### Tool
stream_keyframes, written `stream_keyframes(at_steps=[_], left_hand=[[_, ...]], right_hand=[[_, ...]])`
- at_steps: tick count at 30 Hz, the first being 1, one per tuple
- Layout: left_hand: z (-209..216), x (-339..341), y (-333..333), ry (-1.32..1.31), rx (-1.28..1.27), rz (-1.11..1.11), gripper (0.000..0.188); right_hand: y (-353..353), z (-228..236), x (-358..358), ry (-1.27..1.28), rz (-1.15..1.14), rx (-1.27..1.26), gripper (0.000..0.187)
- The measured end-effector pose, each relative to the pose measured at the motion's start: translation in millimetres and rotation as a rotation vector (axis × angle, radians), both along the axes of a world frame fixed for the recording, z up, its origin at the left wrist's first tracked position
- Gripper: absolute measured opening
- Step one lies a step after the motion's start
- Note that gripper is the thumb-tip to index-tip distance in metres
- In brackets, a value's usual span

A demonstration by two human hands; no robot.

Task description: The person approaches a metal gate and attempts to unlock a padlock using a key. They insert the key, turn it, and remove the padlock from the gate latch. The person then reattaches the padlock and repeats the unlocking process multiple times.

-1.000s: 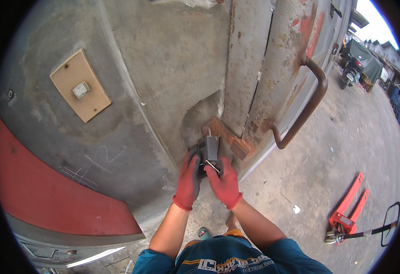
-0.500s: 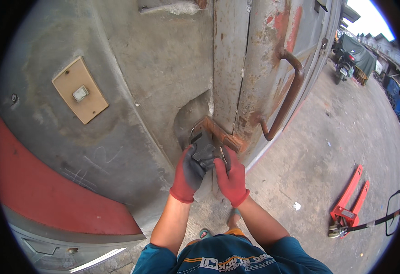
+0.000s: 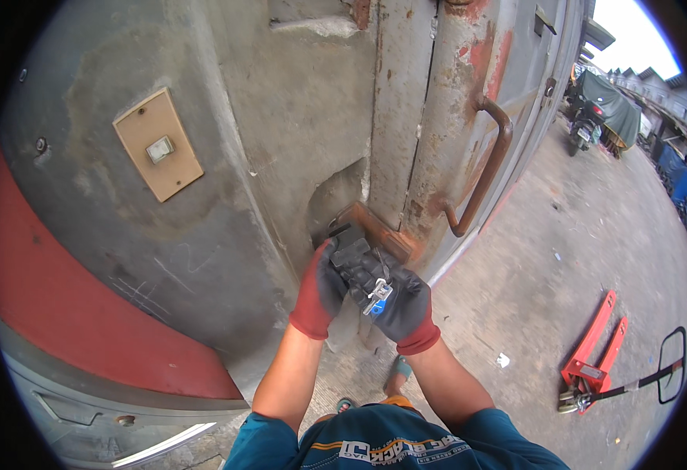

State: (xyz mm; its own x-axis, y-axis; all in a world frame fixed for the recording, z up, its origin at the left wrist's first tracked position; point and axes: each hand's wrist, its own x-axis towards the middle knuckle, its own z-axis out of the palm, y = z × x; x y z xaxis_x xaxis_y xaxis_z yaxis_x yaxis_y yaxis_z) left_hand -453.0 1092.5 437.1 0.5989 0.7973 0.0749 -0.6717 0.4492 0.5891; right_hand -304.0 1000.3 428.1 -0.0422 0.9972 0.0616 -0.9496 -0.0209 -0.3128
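My left hand (image 3: pixel 324 286), in a red glove with a dark grey palm, is closed round a dark grey block that looks like a padlock (image 3: pixel 349 249). This block sits against a rusty metal hasp (image 3: pixel 394 243) at the wall recess beside the gate's edge. Close beside it, my right hand (image 3: pixel 406 307), gloved alike, is turned with its dark palm side showing. A small bunch of keys (image 3: pixel 378 294), one with a blue head, lies across its bent fingers. The fingertips of both hands meet near the block, and where they overlap I cannot make out the exact grip.
A rusty pull handle (image 3: pixel 491 180) juts from the metal gate. Left of the recess, a beige switch plate (image 3: pixel 172 168) is fixed to the grey wall. On the concrete floor at right stands a red pallet jack (image 3: pixel 590 364). Farther off is a parked motorcycle (image 3: pixel 583 129) by a green-covered load.
My right hand has turned over, bringing its dark palm side and the keys with the blue head into view. My left hand stays on the block.
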Motion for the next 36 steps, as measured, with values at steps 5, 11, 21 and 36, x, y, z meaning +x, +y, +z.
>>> stream_keyframes(at_steps=[5,11,21,36], left_hand=[[-5.0,5.2,-1.5,0.038,0.026,0.049,0.038],[-7.6,3.0,-3.0,0.060,0.015,0.040,0.039],[-39.7,-4.4,-5.8,0.210,0.012,0.075,0.039],[-55.2,-18.6,-37.0,0.516,-0.015,0.268,0.033]], right_hand=[[-5.1,14.9,-3.0,0.088,-0.041,-0.014,0.051],[-5.1,9.5,-1.9,0.137,-0.036,0.029,0.049],[-6.3,-2.4,-7.7,0.126,-0.070,0.117,0.047],[-6.2,-18.5,-6.4,0.055,-0.158,0.073,0.053]])
